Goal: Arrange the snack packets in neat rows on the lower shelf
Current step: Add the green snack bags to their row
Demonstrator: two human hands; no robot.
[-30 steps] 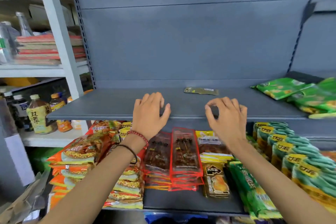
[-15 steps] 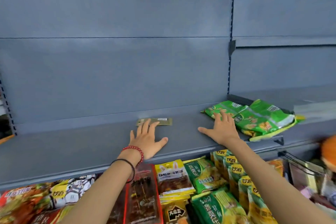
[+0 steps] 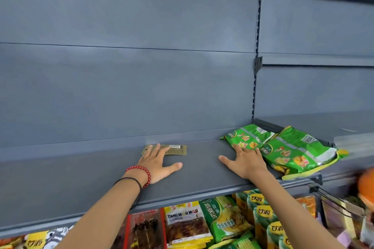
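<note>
Nearest, rowed snack packets (image 3: 186, 222) sit beneath the grey shelf (image 3: 81, 178). Both hands lie flat on it with fingers spread, gripping nothing. The left hand (image 3: 159, 164) fingertips cover a stray olive sachet (image 3: 178, 149), and the right hand (image 3: 245, 162) touches loose green packets (image 3: 289, 147), probably to gather them.

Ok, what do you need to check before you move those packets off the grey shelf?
1. Is the left hand on the brown packet: ok, straight fingers rest on it.
2. Is the right hand at the green packets: ok, fingertips touch the nearer one.
3. A proper grip on any packet: not ok, both hands lie flat.
4. Green packets lying tidy: not ok, they overlap crookedly and one hangs over the edge of the grey shelf.
5. Room among the lower packets: cannot tell, only part shows.
</note>
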